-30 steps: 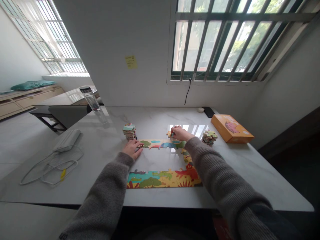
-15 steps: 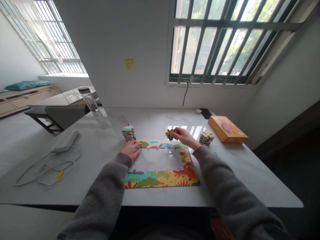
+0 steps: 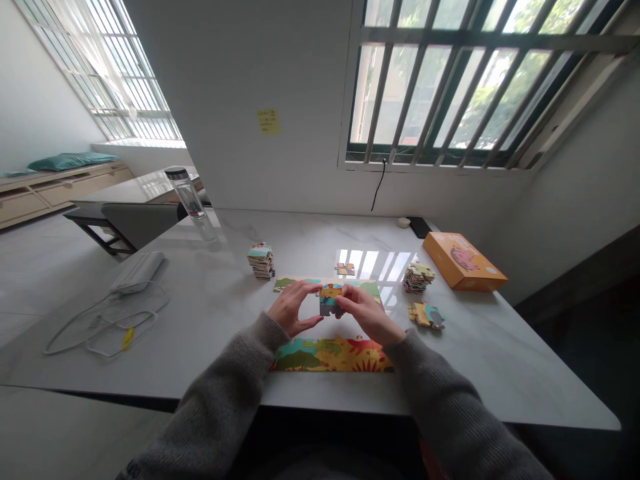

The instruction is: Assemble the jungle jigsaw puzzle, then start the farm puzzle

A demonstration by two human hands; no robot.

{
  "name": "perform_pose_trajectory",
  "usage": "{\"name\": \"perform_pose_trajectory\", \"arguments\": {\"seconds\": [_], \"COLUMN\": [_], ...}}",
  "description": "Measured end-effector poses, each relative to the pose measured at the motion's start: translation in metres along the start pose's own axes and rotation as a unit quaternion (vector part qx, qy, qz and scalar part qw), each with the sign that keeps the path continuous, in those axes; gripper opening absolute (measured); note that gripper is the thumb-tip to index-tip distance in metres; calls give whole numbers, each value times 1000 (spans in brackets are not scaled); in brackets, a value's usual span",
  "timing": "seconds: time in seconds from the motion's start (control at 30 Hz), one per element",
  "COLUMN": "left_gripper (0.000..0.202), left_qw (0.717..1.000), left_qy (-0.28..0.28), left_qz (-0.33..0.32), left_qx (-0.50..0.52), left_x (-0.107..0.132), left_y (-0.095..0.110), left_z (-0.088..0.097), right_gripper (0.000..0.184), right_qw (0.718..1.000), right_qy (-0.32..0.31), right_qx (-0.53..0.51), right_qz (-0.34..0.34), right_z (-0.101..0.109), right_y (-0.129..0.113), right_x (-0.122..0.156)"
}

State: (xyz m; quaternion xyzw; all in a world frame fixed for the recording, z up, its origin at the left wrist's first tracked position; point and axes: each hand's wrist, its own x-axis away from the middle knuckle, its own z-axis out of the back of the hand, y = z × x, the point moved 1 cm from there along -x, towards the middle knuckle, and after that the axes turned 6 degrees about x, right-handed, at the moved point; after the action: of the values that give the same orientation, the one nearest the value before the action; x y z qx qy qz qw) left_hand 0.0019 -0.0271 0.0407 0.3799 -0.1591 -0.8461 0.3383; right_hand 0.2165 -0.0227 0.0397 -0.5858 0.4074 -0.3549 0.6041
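A jigsaw puzzle piece point(image 3: 327, 301), yellow, teal and grey, is held up over the middle of the puzzle border. My right hand point(image 3: 369, 313) pinches its right side between thumb and fingers. At the left side of the piece, my left hand point(image 3: 294, 308) has thumb and index finger at its lower and upper corners. Below lies the joined puzzle border point(image 3: 320, 360), colourful with animals and plants; my hands and sleeves cover its sides and part of its top strip. A loose puzzle piece point(image 3: 345, 269) lies just beyond the top strip.
Stacks of puzzle pieces stand at left point(image 3: 261, 260) and right point(image 3: 419, 277). Joined loose pieces point(image 3: 427, 315) lie by my right sleeve. An orange box point(image 3: 464, 261), a black phone-like slab point(image 3: 419, 227), a glass bottle point(image 3: 186, 193) and a white device point(image 3: 141, 272) with cable are farther out.
My right hand has come down and left with the puzzle piece. My left hand has left the border's upper left corner and moved right to the piece. The loose piece beyond the border now shows.
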Motion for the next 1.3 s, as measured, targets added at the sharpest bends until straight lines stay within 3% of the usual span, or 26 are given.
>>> {"name": "perform_pose_trajectory", "arguments": {"seconds": [0.13, 0.23, 0.37, 0.47, 0.57, 0.7, 0.97, 1.3], "left_gripper": [57, 57, 55, 53, 52, 49, 48, 64], "left_qw": [999, 995, 993, 991, 988, 984, 972, 964], "left_qy": [11, 22, -2, -3, 0, 8, -6, -6], "left_qz": [25, 47, 93, 128, 156, 173, 202, 216], "left_qx": [44, 81, 72, 30, -14, -46, -124, -157], "left_x": [3, 9, 33, 61, 88, 107, 112, 115], "left_y": [-7, -13, -24, -35, -45, -54, -63, -60], "left_z": [-7, -2, 25, 48, 58, 55, 46, 42], "right_gripper": [33, 31, 30, 26, 23, 20, 20, 20], "right_qw": [1000, 998, 993, 986, 965, 925, 870, 848], "right_qy": [-4, 21, 30, -2, -47, -80, -72, -86], "right_qx": [14, 55, 112, 167, 254, 360, 467, 501], "right_qz": [-10, 13, 23, 29, 52, 92, 137, 149], "right_z": [-3, -3, -2, -4, -10, -18, -19, -19], "right_y": [2, -1, -2, 0, 3, 4, 9, 12], "right_x": [2, 4, 7, 8, 11, 16, 19, 20]}}
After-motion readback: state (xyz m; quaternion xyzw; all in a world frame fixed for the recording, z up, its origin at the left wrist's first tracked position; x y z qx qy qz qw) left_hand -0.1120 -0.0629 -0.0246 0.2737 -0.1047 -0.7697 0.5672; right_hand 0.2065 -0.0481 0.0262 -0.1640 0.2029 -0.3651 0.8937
